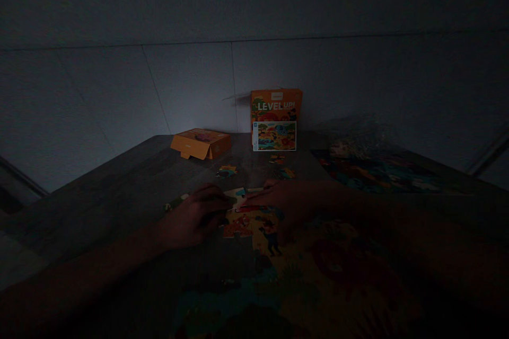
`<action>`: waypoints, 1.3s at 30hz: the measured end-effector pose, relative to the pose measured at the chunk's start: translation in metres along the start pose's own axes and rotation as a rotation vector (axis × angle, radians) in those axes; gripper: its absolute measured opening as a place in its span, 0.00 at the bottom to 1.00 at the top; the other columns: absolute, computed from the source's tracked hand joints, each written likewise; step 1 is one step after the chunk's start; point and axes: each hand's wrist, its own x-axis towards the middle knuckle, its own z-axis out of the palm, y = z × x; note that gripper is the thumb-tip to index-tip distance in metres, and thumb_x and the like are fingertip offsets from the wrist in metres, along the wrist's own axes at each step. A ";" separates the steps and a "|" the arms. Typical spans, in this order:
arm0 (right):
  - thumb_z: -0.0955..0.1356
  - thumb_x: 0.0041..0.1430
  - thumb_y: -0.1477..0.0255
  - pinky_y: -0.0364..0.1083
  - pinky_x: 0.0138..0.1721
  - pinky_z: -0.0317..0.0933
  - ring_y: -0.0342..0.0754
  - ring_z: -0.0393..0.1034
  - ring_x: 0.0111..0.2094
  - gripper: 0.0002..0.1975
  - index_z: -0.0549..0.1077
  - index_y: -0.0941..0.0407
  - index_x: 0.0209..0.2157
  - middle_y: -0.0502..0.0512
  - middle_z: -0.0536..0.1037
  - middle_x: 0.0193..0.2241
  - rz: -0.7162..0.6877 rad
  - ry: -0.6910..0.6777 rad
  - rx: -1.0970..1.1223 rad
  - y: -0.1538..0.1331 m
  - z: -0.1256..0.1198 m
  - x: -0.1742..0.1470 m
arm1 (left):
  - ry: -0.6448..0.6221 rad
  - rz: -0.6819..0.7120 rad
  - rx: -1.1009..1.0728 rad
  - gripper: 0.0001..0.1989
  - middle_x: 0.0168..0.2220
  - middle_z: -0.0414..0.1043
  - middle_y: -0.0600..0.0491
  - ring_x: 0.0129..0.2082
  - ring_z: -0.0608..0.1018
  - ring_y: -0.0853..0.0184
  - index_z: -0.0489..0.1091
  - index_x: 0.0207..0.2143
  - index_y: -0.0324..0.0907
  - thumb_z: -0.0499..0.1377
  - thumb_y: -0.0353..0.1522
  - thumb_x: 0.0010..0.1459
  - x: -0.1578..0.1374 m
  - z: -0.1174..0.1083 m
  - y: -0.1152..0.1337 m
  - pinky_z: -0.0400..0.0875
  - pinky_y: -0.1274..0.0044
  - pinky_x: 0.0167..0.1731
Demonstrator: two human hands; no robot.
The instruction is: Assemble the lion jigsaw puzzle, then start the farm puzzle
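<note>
Dim light. Puzzle (292,270) spreads toward the table's (127,175) near edge. Left hand (198,215), right hand (276,198) close together at its far end; can't tell if either pinches anything. Uneven pressing might pop joints; a stray knuckle, scatter loose pieces (226,170) beyond.

I see a gray table (111,185) in dim light. A big, colorful puzzle (294,270) lies flat on the part nearest me. Past it I spot a few small bits: a blue and orange piece (226,171), and an orange piece (277,159) more to the right. At the back, an orange box (202,141) lies down. A "LEVEL UP!" box (276,106) stands up tall, with a picture card (276,136) upright in front. To the right I see a dark, colorful sheet (382,172) lying flat.
</note>
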 end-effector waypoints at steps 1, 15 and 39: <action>0.75 0.47 0.59 0.55 0.50 0.62 0.60 0.63 0.53 0.44 0.59 0.46 0.65 0.53 0.71 0.58 -0.006 0.006 -0.005 0.000 0.000 0.000 | -0.004 -0.006 0.004 0.15 0.47 0.72 0.43 0.50 0.72 0.59 0.73 0.51 0.39 0.53 0.28 0.64 0.000 0.000 0.001 0.72 0.66 0.50; 0.74 0.50 0.62 0.54 0.54 0.55 0.57 0.65 0.52 0.38 0.64 0.49 0.62 0.53 0.64 0.63 -0.061 -0.045 -0.068 -0.002 -0.002 0.004 | -0.020 0.055 -0.008 0.19 0.54 0.66 0.43 0.57 0.67 0.56 0.71 0.56 0.46 0.53 0.27 0.65 -0.004 0.001 0.000 0.69 0.64 0.55; 0.75 0.50 0.58 0.56 0.54 0.61 0.59 0.64 0.54 0.33 0.70 0.53 0.57 0.61 0.70 0.51 0.039 0.072 -0.062 0.002 0.001 0.001 | -0.150 0.066 -0.056 0.26 0.67 0.58 0.46 0.67 0.60 0.56 0.56 0.66 0.46 0.53 0.31 0.67 -0.005 -0.001 0.007 0.61 0.60 0.63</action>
